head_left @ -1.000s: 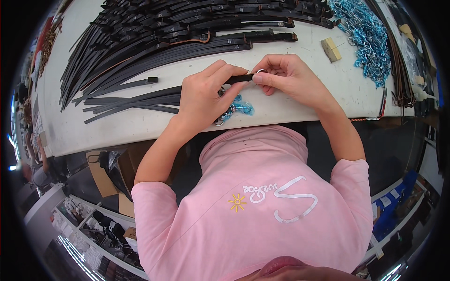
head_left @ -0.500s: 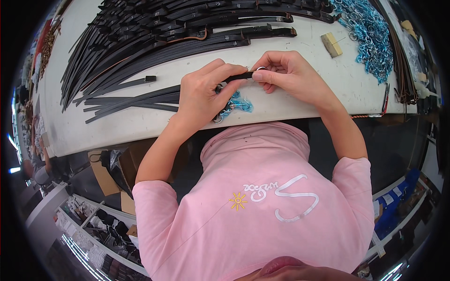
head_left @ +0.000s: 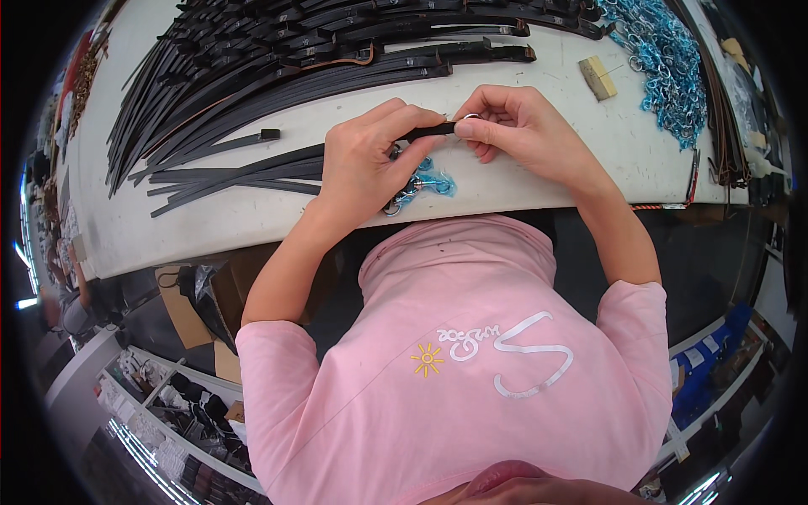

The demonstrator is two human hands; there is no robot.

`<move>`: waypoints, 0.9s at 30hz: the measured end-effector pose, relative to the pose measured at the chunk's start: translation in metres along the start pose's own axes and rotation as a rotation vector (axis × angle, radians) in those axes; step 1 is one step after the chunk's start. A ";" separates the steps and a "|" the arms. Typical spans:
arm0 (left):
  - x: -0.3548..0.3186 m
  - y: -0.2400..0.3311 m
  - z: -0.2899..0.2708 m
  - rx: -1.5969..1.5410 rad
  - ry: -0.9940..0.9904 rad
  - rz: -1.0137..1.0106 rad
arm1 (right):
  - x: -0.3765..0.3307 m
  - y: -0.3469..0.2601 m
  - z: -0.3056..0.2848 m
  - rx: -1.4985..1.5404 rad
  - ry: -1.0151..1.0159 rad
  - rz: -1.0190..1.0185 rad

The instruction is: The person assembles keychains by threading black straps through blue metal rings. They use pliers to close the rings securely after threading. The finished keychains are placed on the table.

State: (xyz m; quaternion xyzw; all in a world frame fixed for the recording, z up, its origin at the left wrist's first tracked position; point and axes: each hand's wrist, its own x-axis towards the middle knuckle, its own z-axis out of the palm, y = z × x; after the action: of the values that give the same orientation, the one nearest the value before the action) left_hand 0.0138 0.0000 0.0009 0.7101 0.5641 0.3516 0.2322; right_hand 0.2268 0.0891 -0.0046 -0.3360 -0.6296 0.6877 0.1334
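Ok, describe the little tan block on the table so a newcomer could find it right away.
Start at the white table and go to its far right, where a heap of blue-wrapped metal clips lies. Just left of that heap sits the tan block, alone. It is the only pale, boxy thing among black straps.

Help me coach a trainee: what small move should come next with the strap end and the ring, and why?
Probably slide the metal ring further onto the black strap. The left hand pinches the strap near its end, the right hand holds the ring right at the tip, so the two already meet.
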 end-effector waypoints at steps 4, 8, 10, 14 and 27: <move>0.000 0.000 0.000 -0.036 -0.014 -0.056 | 0.000 0.000 0.000 0.021 0.010 -0.014; -0.001 0.002 -0.001 -0.065 -0.029 -0.093 | -0.002 -0.002 0.004 0.020 0.051 -0.011; 0.001 0.003 -0.004 -0.092 -0.080 -0.130 | -0.003 -0.001 0.004 0.010 0.058 -0.002; 0.007 -0.003 -0.008 -0.220 -0.213 -0.220 | -0.001 -0.001 0.005 0.010 0.054 0.004; 0.017 -0.016 -0.012 -0.553 -0.366 -0.362 | 0.003 -0.004 0.004 0.029 -0.008 -0.013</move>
State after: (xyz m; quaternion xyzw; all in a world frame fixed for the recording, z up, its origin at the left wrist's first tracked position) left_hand -0.0036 0.0191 0.0014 0.5604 0.5135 0.3110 0.5705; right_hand 0.2213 0.0883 -0.0014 -0.3273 -0.6221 0.6972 0.1404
